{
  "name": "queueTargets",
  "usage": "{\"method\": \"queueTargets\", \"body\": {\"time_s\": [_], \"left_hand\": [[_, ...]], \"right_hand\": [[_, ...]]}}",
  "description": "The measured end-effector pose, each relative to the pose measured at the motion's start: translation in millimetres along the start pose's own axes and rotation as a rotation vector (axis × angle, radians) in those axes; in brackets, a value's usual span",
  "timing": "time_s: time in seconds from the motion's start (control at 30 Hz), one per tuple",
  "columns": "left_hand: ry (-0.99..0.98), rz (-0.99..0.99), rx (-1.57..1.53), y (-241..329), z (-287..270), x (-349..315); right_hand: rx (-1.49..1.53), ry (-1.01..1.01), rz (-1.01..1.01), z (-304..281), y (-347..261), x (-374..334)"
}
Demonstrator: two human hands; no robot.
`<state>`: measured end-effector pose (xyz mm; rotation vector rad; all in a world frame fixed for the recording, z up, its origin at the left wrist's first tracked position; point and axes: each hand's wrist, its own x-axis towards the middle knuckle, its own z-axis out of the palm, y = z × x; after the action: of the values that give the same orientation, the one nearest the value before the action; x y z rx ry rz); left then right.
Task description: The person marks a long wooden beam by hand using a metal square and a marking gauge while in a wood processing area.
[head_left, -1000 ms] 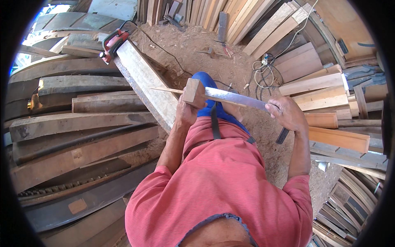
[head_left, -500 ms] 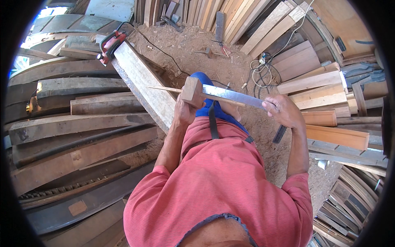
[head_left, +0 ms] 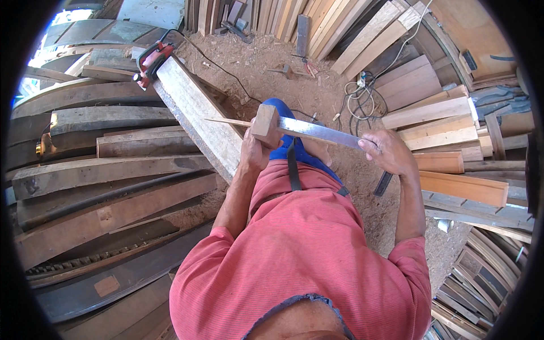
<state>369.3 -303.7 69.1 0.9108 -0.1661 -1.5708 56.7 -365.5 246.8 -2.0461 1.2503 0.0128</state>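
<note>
My left hand (head_left: 255, 152) is closed around a wooden marking gauge (head_left: 265, 124), a squared block with a thin stick whose pointed end sticks out to the left. My right hand (head_left: 389, 152) grips a try square near its corner. The square's shiny metal blade (head_left: 323, 131) reaches left to the block and appears to touch it; its dark stock (head_left: 383, 184) shows below my right hand. Both tools are held in front of my waist, above my blue-clad leg (head_left: 277, 105). The stick's right part is hidden behind the blade.
A long pale board (head_left: 195, 113) slants at my left, with a red power planer (head_left: 153, 61) on its far end. Curved timbers (head_left: 102, 173) are stacked on the left. Coiled cable (head_left: 362, 102) and another block with a stick (head_left: 287, 72) lie on the sawdust floor. Planks (head_left: 436, 124) lie right.
The square's blade and the marking gauge have shifted slightly against each other. The strip of stick seen below the blade before is now covered. My right hand has moved a little left.
</note>
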Motion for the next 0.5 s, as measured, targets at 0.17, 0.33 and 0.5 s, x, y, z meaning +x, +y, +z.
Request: {"method": "queueTargets", "body": {"time_s": [0.17, 0.33, 0.5], "left_hand": [[-0.014, 0.002, 0.027, -1.3, -1.8, 2.5], [-0.019, -0.019, 0.041, -1.5, -4.1, 3.2], [0.004, -0.046, 0.034, -2.0, -2.3, 2.0]], "right_hand": [[-0.008, 0.009, 0.012, 1.6, 1.3, -0.3], [-0.017, 0.030, 0.015, 3.8, 2.0, -0.3], [-0.017, 0.028, 0.013, 3.9, 2.7, 0.0]]}}
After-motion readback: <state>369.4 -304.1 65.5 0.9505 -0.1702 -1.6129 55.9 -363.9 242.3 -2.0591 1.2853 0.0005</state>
